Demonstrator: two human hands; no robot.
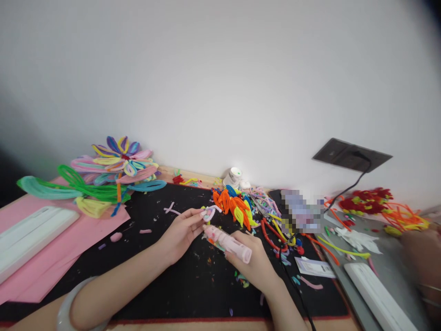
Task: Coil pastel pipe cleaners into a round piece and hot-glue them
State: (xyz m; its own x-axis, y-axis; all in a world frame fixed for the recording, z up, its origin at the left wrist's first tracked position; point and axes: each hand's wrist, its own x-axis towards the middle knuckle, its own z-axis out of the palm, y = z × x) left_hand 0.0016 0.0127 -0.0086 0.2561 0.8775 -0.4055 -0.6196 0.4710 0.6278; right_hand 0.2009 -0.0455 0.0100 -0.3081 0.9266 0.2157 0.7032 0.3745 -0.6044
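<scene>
My left hand (181, 234) pinches a small coiled piece of lilac and white pipe cleaner (209, 213) between thumb and fingertips. My right hand (253, 257) is wrapped around a pink glue gun (227, 241), whose narrow front end points up and left, just below the pipe cleaner. Whether the tip touches the piece cannot be made out. Beyond my hands lies a bunch of orange, yellow and blue looped pipe cleaners (234, 207). A crossed lilac pipe cleaner (171, 209) rests on the black mat (144, 276), left of my hands.
Pipe-cleaner flowers (120, 161) and pink sheets (99, 234) lie left, with a white case (37, 234). Cuttings, a blurred-out phone (299, 211) and a black cable (296, 285) are right. Another person's hand (422, 253) is at far right, near red pipe-cleaner pieces (368, 202).
</scene>
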